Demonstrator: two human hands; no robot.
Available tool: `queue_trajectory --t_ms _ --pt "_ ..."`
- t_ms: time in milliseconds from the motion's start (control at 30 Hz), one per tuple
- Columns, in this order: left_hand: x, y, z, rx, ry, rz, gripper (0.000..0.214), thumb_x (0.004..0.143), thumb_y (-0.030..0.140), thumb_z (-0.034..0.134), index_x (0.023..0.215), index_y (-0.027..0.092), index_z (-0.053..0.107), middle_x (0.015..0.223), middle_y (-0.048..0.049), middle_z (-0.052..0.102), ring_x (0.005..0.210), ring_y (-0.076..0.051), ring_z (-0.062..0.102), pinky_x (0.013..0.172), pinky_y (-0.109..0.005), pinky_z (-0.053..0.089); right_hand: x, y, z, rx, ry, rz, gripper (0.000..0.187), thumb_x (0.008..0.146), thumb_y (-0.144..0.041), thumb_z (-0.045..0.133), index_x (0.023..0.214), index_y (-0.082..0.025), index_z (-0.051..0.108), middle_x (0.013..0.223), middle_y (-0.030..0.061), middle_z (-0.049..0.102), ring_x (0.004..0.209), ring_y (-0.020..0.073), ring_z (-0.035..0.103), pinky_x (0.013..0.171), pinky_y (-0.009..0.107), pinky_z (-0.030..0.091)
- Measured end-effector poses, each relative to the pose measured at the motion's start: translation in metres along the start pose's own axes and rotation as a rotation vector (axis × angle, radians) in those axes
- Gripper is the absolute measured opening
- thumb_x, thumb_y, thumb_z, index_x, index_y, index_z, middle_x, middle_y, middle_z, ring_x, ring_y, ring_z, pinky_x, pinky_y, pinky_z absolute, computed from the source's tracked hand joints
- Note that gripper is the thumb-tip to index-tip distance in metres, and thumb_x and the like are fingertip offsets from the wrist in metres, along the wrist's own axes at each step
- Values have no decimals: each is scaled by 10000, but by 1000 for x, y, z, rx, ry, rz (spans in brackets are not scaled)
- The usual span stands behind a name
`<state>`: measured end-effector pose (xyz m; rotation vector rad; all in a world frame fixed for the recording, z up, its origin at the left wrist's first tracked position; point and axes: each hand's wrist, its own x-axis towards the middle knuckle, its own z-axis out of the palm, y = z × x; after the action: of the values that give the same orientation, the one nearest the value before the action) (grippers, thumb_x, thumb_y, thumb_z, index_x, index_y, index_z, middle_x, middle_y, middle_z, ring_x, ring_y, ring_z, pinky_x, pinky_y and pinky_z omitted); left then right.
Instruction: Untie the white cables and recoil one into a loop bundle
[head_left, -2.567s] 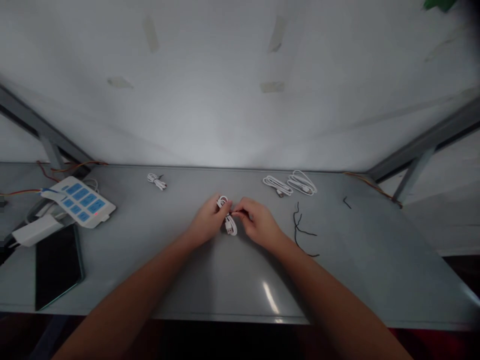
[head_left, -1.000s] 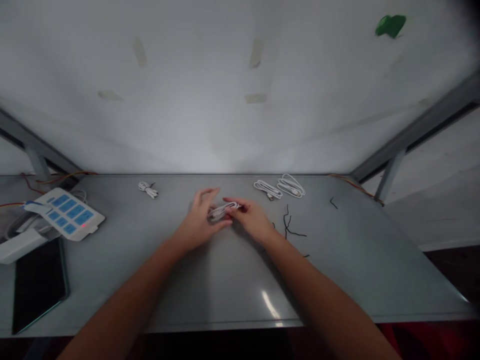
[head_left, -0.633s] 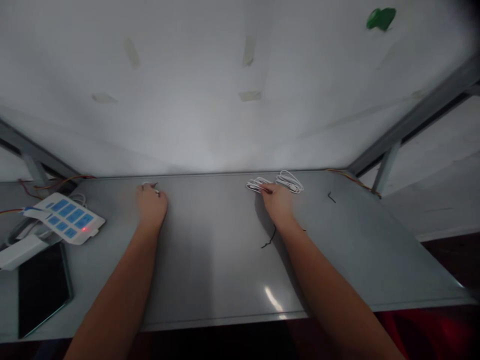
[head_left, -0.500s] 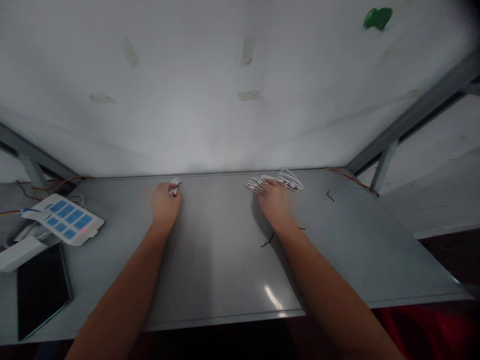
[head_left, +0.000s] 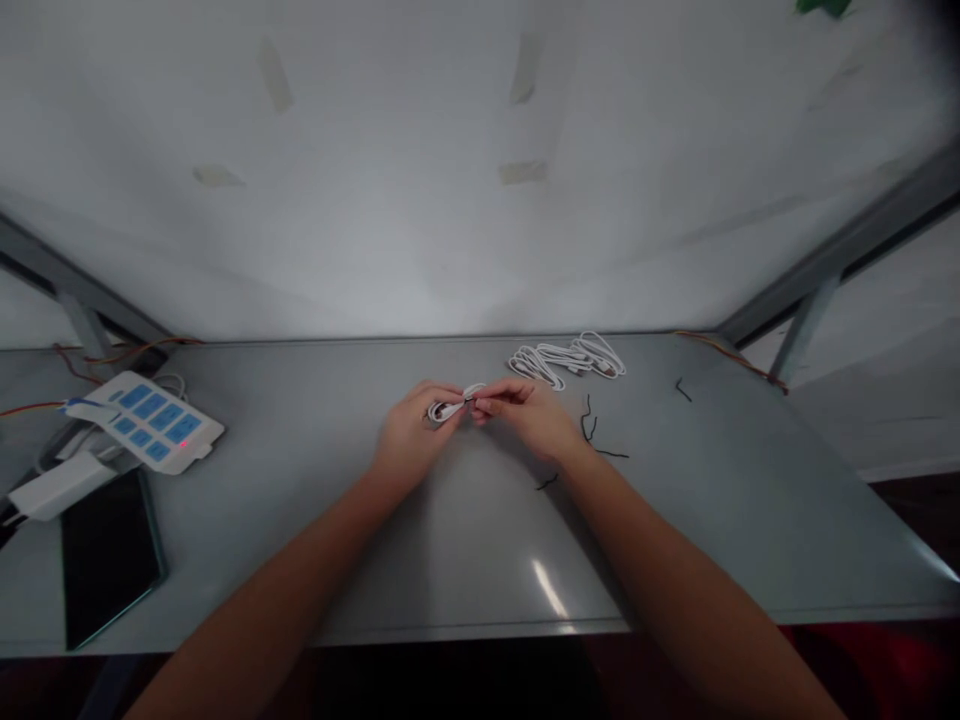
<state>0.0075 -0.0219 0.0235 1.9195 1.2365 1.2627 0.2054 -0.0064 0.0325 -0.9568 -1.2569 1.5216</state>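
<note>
As the hands held it over the middle of the table (head_left: 480, 560), the white cable (head_left: 452, 408) was a tight, narrow coil. The left hand (head_left: 412, 445) curled around one end; the right hand (head_left: 529, 418) pinched the other between thumb and forefinger.

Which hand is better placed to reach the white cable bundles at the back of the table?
Probably the right hand: it is nearer the white cable bundles, though it shares the coiled white cable with the left hand, which is farther.
</note>
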Motion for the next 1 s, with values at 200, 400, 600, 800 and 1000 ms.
queue_trajectory --t_ms 200,400,600,800,1000 --pt "0 -1 2 -155 -66 -253 228 849 351 770 1036 228 726 1018 -45 775 899 -195 710 818 -316 532 0 -6 -9 -96 13 33 230 693 -337 855 859 -202 770 682 -4 700 608 136 609 646 307 491" --pt "-4 2 1 -78 -113 -130 206 893 291 739 1092 242 711 1068 -40 772 976 -199 714 892 -337 542 -3 -17 -10 -183 50 34 218 691 -322 845 825 -199 724 685 -8 683 614 127 588 622 284 460" --pt "-6 2 1 132 -62 247 219 943 191 672 1146 251 728 1065 -49 774 993 -191 719 917 -344 576 -3 -8 -2 -33 161 123 341 665 -427 897 759 -195 665 647 21 698 561 144 621 541 282 490" --pt "-7 -6 3 164 -66 405 300 954 145 619 1219 239 724 1108 -81 768 1014 -200 705 935 -362 580 -6 -8 0 1 20 209 379 707 -532 866 747 -174 746 694 40 725 609 133 647 575 265 521" --pt "-5 2 -2 29 -133 136 231 912 297 715 1133 304 781 1113 -86 770 1056 -253 692 1021 -414 517 -8 -14 -1 -91 -61 130 344 786 -530 807 794 -191 752 717 31 723 667 151 651 676 309 541"
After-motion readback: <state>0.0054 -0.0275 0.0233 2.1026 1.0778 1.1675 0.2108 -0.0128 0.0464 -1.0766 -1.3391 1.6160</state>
